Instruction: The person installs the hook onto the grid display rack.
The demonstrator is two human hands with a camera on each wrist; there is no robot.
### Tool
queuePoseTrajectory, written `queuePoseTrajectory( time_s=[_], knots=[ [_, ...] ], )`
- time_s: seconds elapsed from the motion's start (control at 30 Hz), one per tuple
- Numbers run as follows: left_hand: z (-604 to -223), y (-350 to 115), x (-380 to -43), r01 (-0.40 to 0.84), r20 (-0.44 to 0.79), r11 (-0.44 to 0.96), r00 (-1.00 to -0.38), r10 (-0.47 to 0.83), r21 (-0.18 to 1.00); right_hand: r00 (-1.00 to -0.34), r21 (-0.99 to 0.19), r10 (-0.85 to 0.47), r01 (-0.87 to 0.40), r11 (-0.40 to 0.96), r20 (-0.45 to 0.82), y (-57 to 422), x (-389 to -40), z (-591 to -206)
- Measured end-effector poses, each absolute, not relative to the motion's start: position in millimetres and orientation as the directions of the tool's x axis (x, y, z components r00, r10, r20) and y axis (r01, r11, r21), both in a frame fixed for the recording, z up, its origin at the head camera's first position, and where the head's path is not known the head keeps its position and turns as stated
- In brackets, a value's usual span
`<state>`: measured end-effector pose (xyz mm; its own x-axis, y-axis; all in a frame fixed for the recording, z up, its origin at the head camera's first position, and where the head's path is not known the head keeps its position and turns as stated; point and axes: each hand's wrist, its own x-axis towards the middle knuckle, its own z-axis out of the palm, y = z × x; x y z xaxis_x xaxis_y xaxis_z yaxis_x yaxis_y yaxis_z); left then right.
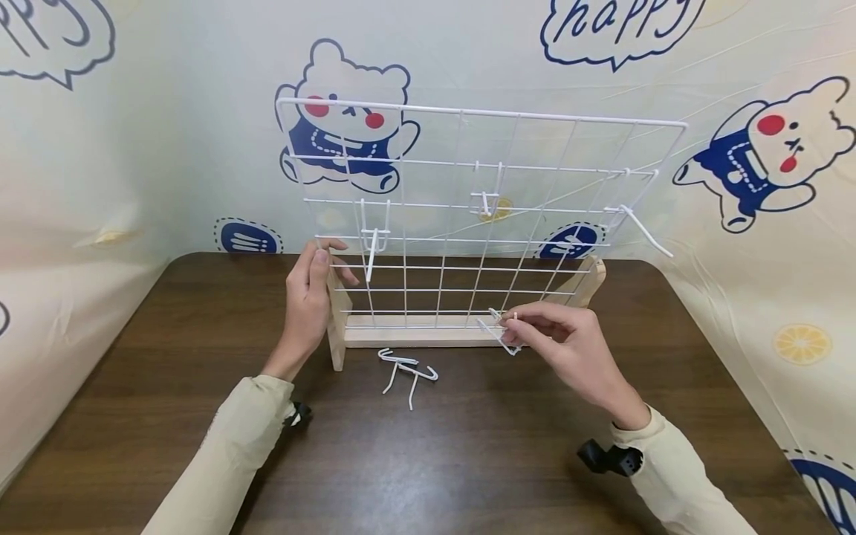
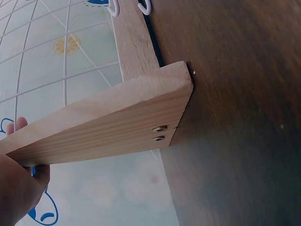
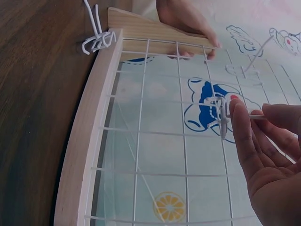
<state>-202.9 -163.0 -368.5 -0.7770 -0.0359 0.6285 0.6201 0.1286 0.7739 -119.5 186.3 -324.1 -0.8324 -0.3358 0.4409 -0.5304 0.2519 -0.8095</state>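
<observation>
A white wire grid (image 1: 481, 114) stands in a pale wooden stand (image 1: 401, 339), leaning back. My left hand (image 1: 307, 293) grips the stand's left side piece (image 2: 108, 115) near its upper end, with fingers reaching behind it. Between thumb and fingertips my right hand (image 1: 568, 334) pinches a white wire hook (image 3: 224, 117) in front of the grid's lower right. Whether this hook touches the wires is hard to tell. White hooks hang on the grid at left (image 1: 371, 253), middle (image 1: 485, 202) and right (image 1: 645, 230).
Two loose white hooks (image 1: 409, 364) lie together on the dark brown table (image 1: 401, 468), just in front of the stand's base. A cloth with printed bears (image 1: 354, 111) hangs behind and at both sides. Each wrist wears a small black device (image 1: 608, 458).
</observation>
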Motion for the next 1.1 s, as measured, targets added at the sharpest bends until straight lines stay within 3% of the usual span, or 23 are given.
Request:
queuePoseTrajectory(
  time_s=[0.53,0.8,1.1],
  knots=[
    [-369.7,-164.1,-204.0,0.618,0.627,0.125,-0.778,-0.040,0.776,-0.839,-0.787,-0.264,-0.540,0.300,0.475,202.5,-115.1,-320.7],
    [-368.6,-163.9,-203.3,0.616,0.624,0.124,-0.780,-0.040,0.778,-0.796,-0.762,-0.206,-0.605,0.231,0.569,197.8,-109.3,-307.0],
    [-371.0,-164.7,-203.5,0.605,0.613,0.126,-0.789,-0.038,0.786,-0.761,-0.712,-0.123,-0.642,0.283,0.637,202.4,-113.5,-305.8]
  ],
)
